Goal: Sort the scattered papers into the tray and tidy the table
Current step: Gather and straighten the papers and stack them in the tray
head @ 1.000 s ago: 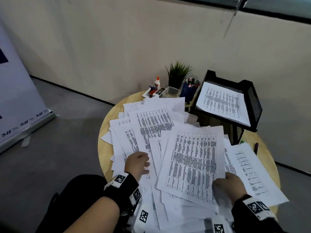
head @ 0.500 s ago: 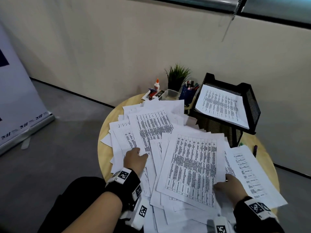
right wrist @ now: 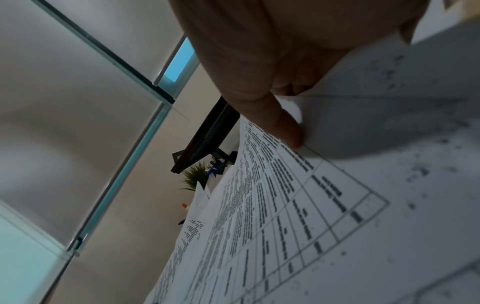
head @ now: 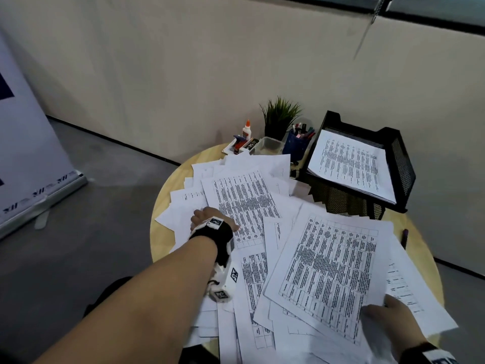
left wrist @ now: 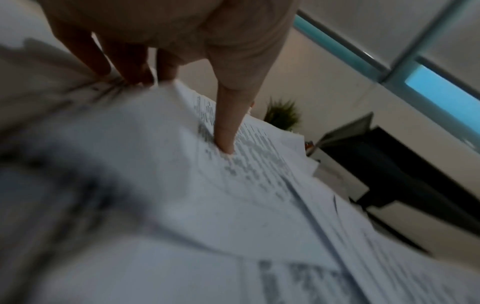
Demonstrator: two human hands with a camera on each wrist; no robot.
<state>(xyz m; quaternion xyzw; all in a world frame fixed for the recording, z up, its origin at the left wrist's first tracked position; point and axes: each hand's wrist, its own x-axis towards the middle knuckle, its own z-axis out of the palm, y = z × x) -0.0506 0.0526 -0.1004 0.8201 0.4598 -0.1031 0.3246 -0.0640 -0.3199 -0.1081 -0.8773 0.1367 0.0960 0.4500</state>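
Note:
Printed white papers point(head: 244, 206) lie scattered in overlapping layers over the round wooden table point(head: 161, 232). My left hand point(head: 210, 219) is on the pile's left part. In the left wrist view its thumb point(left wrist: 226, 144) presses a printed sheet while its fingers point(left wrist: 130, 72) bunch the paper's edge against it. My right hand point(head: 385, 311) pinches the near right corner of a large table-printed sheet point(head: 330, 269), thumb point(right wrist: 291, 133) on top and fingers hidden under it. The black mesh tray point(head: 404, 174) stands at the back right, raised, with a printed sheet point(head: 349, 164) in it.
Behind the papers stand a small green plant point(head: 280, 119), a glue bottle point(head: 246, 130), a blue pen cup point(head: 298, 144), a clear plastic box point(head: 270, 145) and small stationery point(head: 241, 145). A purple pen point(head: 405, 237) lies at the table's right edge. A wall rises close behind.
My left hand has slid away from me across the left part of the pile. My right hand keeps its hold on the large sheet's near corner.

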